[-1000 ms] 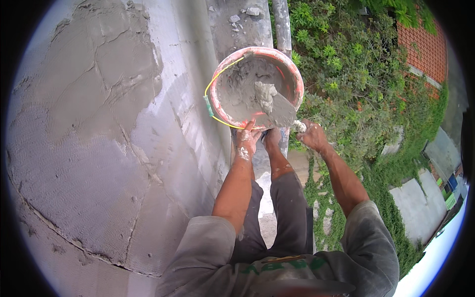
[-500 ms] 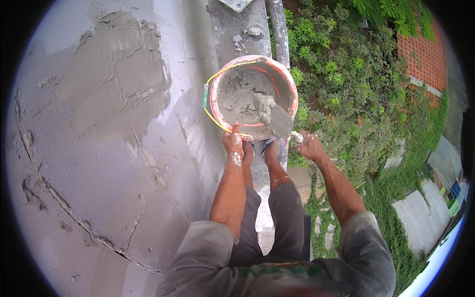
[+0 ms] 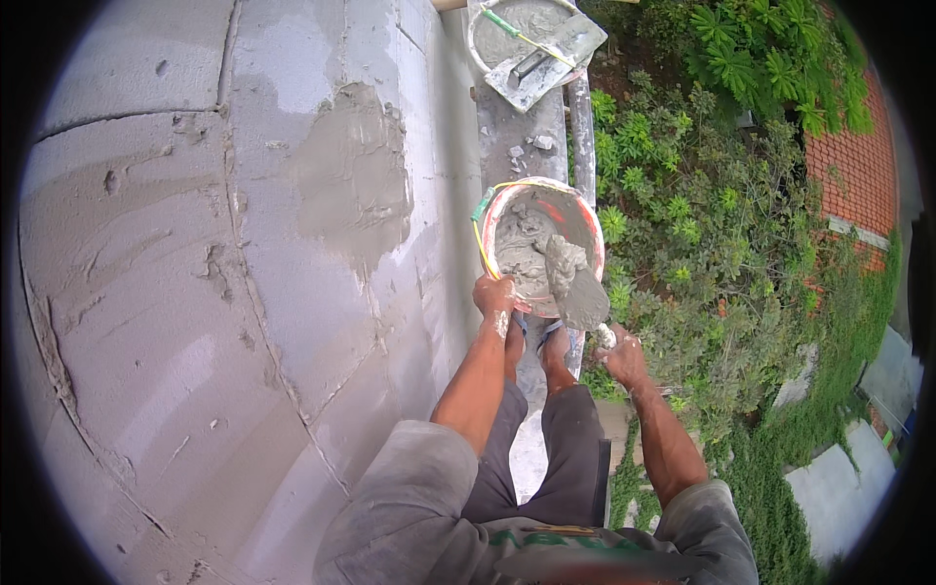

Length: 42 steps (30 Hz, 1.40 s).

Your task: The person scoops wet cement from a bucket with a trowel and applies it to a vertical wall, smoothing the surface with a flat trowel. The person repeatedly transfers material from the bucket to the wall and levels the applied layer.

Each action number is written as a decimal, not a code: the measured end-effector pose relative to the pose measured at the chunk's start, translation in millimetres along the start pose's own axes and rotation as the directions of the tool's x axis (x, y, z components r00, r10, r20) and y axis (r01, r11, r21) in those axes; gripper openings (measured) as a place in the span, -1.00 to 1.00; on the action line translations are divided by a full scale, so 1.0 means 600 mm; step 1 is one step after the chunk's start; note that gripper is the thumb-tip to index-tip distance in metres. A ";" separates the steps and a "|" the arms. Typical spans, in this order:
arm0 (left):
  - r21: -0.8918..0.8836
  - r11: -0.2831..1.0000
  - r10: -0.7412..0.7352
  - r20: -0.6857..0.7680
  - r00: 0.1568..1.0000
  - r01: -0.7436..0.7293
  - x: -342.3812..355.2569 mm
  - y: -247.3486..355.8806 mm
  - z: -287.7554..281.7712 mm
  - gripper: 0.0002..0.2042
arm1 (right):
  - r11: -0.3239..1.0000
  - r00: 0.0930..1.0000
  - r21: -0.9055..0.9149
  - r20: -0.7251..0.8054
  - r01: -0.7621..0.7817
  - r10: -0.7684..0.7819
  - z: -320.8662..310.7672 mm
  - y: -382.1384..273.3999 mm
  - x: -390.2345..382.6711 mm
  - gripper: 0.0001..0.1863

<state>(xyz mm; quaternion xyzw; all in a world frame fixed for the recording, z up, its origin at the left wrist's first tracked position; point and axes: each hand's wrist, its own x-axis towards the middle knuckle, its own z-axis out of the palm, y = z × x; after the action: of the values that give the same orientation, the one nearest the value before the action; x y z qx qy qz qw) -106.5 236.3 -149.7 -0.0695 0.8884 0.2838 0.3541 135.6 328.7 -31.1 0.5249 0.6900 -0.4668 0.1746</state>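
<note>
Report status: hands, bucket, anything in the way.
Left hand grips mortar bucket rim. Right hand holds loaded trowel over it. Second bucket ahead on plank.

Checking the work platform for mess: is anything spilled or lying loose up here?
Yes. Loose mortar crumbs lie scattered on the plank between the near bucket and the far bucket. The left hand grips the near bucket's rim; the right hand holds a loaded trowel.

bucket [image 3: 542, 246]: pink-red rim, grey mortar inside | trowel [image 3: 577, 289]: grey, mortar-coated | wall [image 3: 244, 292]: pale grey, darker wet patch | trousers [image 3: 546, 458]: dark grey | shrubs [image 3: 721, 195]: green
</note>
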 end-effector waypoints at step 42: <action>0.214 0.956 0.223 -0.075 0.972 -0.203 -0.329 0.101 -0.433 -0.62 | 0.709 0.741 0.220 -0.137 0.670 -0.657 -0.198 -0.703 -0.492 -0.28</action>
<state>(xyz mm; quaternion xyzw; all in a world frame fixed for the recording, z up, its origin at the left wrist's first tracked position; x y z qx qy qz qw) -133.4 127.9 162.6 0.0496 0.9314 0.2235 0.2828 -94.7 255.8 439.2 0.2711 0.7702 -0.5701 -0.0905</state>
